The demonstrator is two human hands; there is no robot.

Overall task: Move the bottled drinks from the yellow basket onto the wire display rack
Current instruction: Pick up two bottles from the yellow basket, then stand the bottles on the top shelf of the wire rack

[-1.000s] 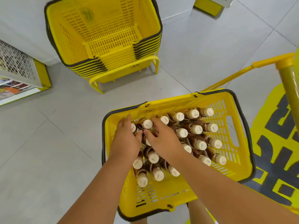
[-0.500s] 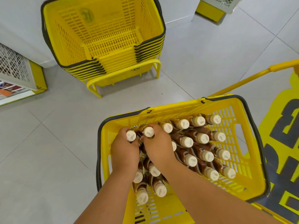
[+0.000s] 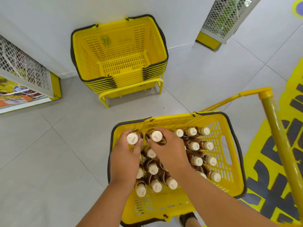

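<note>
A yellow basket (image 3: 229, 169) with a dark rim stands below me, filled with several brown bottled drinks with cream caps (image 3: 196, 161). My left hand (image 3: 124, 159) is shut on one bottle (image 3: 132, 138), raised above the others at the basket's far left corner. My right hand (image 3: 168, 151) is shut on a second bottle (image 3: 156, 136) beside it, also raised. A white wire rack (image 3: 24, 68) with a yellow base stands at the far left; another wire rack (image 3: 221, 18) is at the top right.
A stack of empty yellow baskets (image 3: 119, 53) sits on a yellow stand against the white wall ahead. A yellow post and rail (image 3: 278, 136) rise at the right beside a yellow and black floor graphic (image 3: 278, 185). Grey floor tiles spread to the left.
Both hands closed on a bottle each and have lifted them up out of the rows. The view has tilted up, showing more of the wall and racks.
</note>
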